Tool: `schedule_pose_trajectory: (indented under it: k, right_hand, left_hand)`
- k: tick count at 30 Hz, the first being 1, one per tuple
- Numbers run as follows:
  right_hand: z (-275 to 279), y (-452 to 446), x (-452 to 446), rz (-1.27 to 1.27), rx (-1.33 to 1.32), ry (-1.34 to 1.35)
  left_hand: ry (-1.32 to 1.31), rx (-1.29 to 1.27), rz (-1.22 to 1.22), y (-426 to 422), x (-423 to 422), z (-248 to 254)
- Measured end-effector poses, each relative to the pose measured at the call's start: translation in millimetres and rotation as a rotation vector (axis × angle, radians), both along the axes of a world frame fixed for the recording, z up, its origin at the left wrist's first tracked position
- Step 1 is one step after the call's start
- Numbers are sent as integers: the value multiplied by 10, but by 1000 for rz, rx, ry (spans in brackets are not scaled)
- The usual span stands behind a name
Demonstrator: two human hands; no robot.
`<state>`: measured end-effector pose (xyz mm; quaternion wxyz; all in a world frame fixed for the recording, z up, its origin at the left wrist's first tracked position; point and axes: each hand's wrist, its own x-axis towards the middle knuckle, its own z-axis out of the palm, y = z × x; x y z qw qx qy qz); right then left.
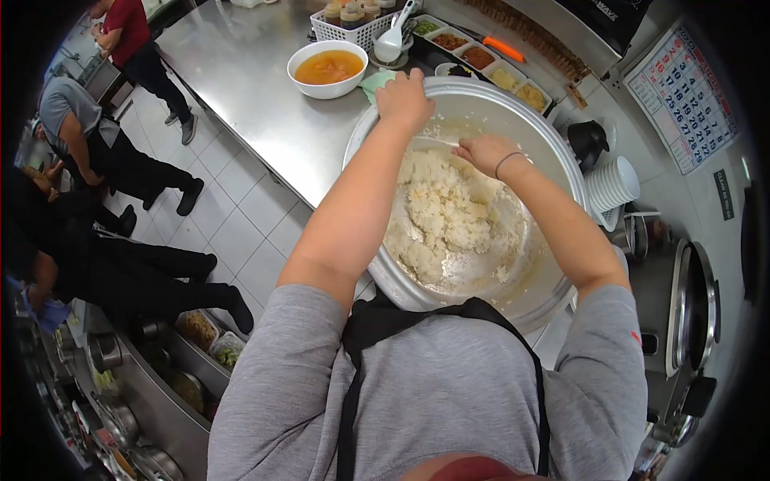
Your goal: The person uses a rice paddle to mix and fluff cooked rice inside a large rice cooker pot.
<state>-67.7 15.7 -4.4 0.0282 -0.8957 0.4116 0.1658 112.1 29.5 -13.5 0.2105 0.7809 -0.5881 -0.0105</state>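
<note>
A large round metal pot (573, 192) stands in front of me with white cooked rice (449, 212) heaped inside, loose grains clinging to its walls. My left hand (405, 100) is closed at the pot's far left rim, next to a light green cloth (377, 84); whether the cloth runs under the fingers is hidden. Over the rice, inside the pot, my right hand (488, 154) is closed, its thumb pointing left. Something pale lies below its fingers, but I cannot make out what it holds.
A white bowl of orange liquid (329, 72) sits on the steel counter (233, 88). Behind the pot are trays of condiments (479, 56), an orange-handled tool (504, 50) and a white ladle (393, 40). Stacked white bowls (613, 184) stand right. Several people are at left.
</note>
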Motion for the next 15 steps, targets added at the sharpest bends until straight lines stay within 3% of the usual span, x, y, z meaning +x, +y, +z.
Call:
schedule_pose_trajectory:
  k: [4,6,7,9,10,15]
  right_hand:
    - [250,-77,-331,25,-84,-247]
    - [493,-145,-557,-143,-98,-104]
    - [436,-250,-725,-146,-94,-98]
    - [207,-458,-1019,-180,-208,286]
    - [86,-432,-1021,-188,-208,288]
    - [-207,-38,-530,-243,-267,-3]
  left_hand:
    - [25,5,-36,23,7,-1]
    - [38,3,-39,25,5,6]
    - [36,8,-34,25,3,5]
    - [36,9,-39,12,-19,11]
    - [41,14,-29,8,-19,17]
    - [37,15,-18,-7,-7,6]
